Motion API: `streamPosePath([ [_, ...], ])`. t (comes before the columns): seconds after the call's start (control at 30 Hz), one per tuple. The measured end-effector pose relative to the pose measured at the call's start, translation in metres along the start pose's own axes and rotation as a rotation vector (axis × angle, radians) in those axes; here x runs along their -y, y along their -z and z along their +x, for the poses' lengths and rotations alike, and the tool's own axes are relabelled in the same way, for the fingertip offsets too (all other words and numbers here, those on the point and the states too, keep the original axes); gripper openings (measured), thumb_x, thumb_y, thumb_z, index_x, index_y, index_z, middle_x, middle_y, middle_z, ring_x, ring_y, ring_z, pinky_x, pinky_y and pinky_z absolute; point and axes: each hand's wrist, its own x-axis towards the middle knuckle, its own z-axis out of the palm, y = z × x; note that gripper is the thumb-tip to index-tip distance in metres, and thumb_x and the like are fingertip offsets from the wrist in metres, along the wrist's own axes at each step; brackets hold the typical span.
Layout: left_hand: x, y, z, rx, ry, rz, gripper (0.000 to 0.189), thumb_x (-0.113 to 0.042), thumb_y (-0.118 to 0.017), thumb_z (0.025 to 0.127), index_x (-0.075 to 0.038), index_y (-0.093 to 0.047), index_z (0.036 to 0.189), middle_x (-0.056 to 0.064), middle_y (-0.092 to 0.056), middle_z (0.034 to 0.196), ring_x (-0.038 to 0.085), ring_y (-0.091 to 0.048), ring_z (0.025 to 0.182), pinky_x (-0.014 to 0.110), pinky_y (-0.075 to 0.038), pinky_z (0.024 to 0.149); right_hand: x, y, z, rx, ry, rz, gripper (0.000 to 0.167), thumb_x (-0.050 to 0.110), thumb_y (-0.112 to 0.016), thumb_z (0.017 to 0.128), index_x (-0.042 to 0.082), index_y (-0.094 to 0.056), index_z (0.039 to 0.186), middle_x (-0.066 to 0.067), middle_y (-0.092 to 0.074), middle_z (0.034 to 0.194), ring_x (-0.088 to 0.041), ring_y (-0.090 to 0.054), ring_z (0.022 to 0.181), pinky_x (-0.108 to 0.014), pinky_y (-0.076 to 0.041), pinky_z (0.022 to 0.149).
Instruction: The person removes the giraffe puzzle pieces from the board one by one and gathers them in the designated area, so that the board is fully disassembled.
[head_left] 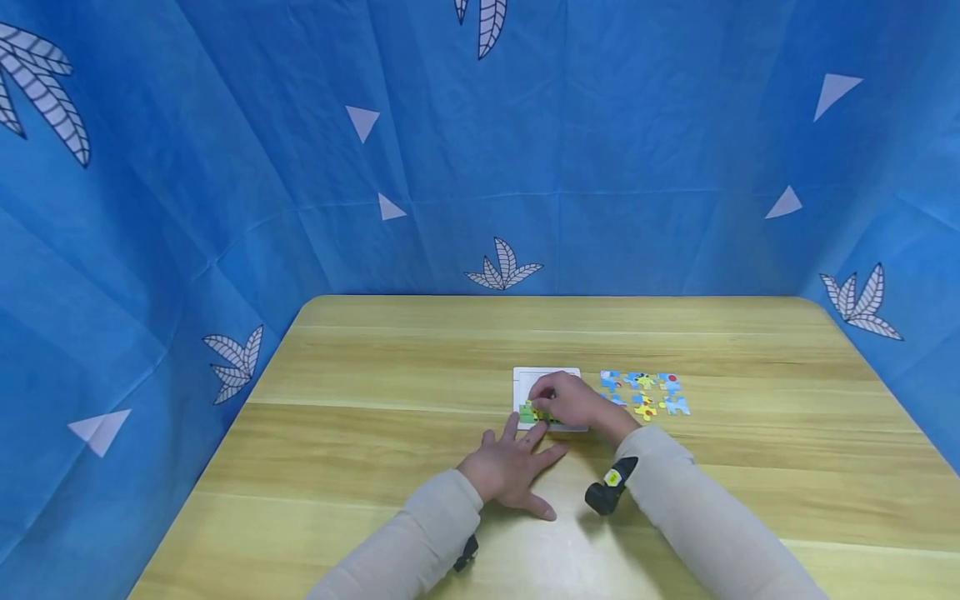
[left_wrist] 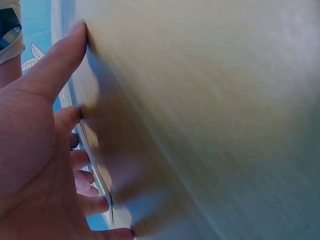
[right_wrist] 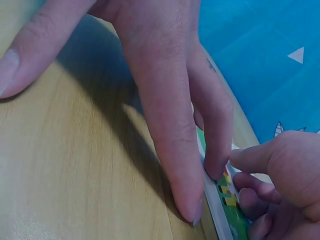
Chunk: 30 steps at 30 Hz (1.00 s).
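Observation:
A small jigsaw puzzle in a white tray (head_left: pixel 525 375) lies on the table, with green and yellow pieces (right_wrist: pixel 227 195) along its near side. My right hand (head_left: pixel 568 400) is over the tray, its thumb and fingers bent together at a puzzle piece (head_left: pixel 529 404), mostly hidden by the fingertips. Spread wide, my left hand (head_left: pixel 513 468) rests with its fingertips at the tray's near edge and its thumb (left_wrist: pixel 60 60) on the tabletop. In the right wrist view, left fingers (right_wrist: pixel 172 135) stand right beside the curled right hand (right_wrist: pixel 295 175).
Several loose puzzle pieces (head_left: pixel 643 381), blue and yellow, lie to the right of the tray. The wooden table (head_left: pixel 337 417) has a blue patterned cloth (head_left: pixel 450 150) hanging behind and beside it. Black wrist devices (head_left: pixel 604 497) stick out under the sleeves.

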Motion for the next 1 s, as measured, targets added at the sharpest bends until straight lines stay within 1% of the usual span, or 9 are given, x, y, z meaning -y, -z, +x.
streamPosePath([
  [0.13, -0.0001, 0.0006, -0.0003, 0.008, 0.002, -0.012, 0.09, -0.075, -0.054, 0.074, -0.044, -0.016, 0.149, -0.003, -0.009, 0.159, 0.041, -0.012, 0.143, 0.06, -0.032, 0.102, -0.0004, -0.0006, 0.0005, 0.014, -0.009, 0.013, 0.009, 0.007, -0.058, 0.09, 0.008, -0.067, 0.091, 0.0, -0.062, 0.085, -0.014, -0.055, 0.08, -0.033, -0.046, 0.076],
  [0.37, -0.0002, 0.0007, 0.0, 0.019, 0.012, 0.001, 0.09, -0.076, -0.053, 0.073, -0.045, -0.015, 0.148, -0.003, -0.009, 0.159, 0.04, -0.011, 0.143, 0.06, -0.031, 0.103, 0.0007, -0.0014, 0.0016, 0.023, -0.038, 0.014, 0.012, 0.008, -0.058, 0.091, 0.007, -0.066, 0.099, -0.001, -0.062, 0.088, -0.015, -0.055, 0.082, -0.034, -0.046, 0.077],
  [0.53, -0.0005, 0.0002, 0.001, 0.027, 0.016, 0.009, 0.09, -0.077, -0.053, 0.073, -0.046, -0.014, 0.148, -0.004, -0.009, 0.159, 0.039, -0.011, 0.143, 0.059, -0.032, 0.103, 0.0008, -0.0029, 0.0021, 0.032, -0.058, 0.011, 0.01, 0.009, -0.058, 0.091, 0.008, -0.065, 0.098, 0.0, -0.062, 0.086, -0.014, -0.055, 0.08, -0.033, -0.047, 0.076],
  [0.73, -0.0005, 0.0001, 0.0008, 0.031, 0.019, 0.005, 0.09, -0.077, -0.052, 0.073, -0.046, -0.013, 0.148, -0.004, -0.009, 0.159, 0.039, -0.01, 0.143, 0.06, -0.031, 0.103, 0.0011, -0.0048, 0.0009, 0.014, -0.064, 0.048, 0.006, 0.009, -0.06, 0.09, 0.009, -0.061, 0.096, 0.0, -0.06, 0.084, -0.015, -0.054, 0.079, -0.031, -0.045, 0.074],
  [0.8, -0.0006, 0.0001, 0.0007, 0.032, 0.019, 0.007, 0.089, -0.077, -0.052, 0.074, -0.046, -0.013, 0.148, -0.005, -0.009, 0.159, 0.039, -0.01, 0.143, 0.06, -0.031, 0.103, 0.0012, -0.0051, -0.0001, 0.009, -0.055, 0.065, 0.006, 0.007, -0.059, 0.09, 0.008, -0.059, 0.096, -0.001, -0.06, 0.084, -0.015, -0.054, 0.078, -0.031, -0.045, 0.073],
  [1.0, -0.0011, 0.0, 0.0001, 0.033, 0.019, 0.013, 0.089, -0.077, -0.052, 0.074, -0.047, -0.014, 0.148, -0.005, -0.008, 0.159, 0.039, -0.01, 0.143, 0.059, -0.031, 0.103, 0.0042, -0.0072, -0.003, -0.019, -0.041, 0.119, 0.009, 0.004, -0.061, 0.087, 0.005, -0.055, 0.093, -0.004, -0.062, 0.08, -0.015, -0.057, 0.073, -0.03, -0.046, 0.07],
])
